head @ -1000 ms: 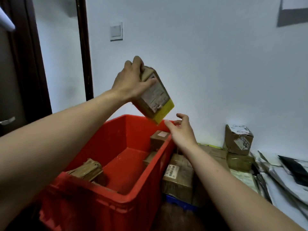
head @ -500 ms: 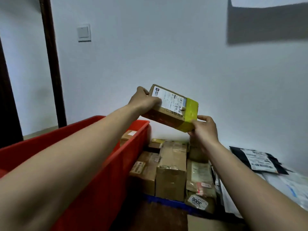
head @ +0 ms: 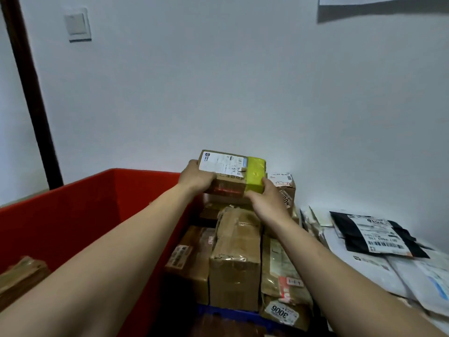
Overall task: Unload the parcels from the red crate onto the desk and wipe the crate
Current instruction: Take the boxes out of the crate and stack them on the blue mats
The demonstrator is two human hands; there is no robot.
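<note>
Head view: the red crate [head: 80, 210] stood at left, just beside stacked cardboard parcels [head: 234, 259]; mailer bags [head: 379, 237] lay at right. Above the stack, the left hand [head: 198, 178] and right hand [head: 268, 200] gripped a yellow-taped parcel [head: 233, 172] with closed fingers, before a white wall [head: 243, 81].

Brown parcel [head: 229, 172], white label on top, yellow-taped right end, roughly level, held above stacked parcels [head: 234, 259] right of red crate [head: 102, 203].
</note>
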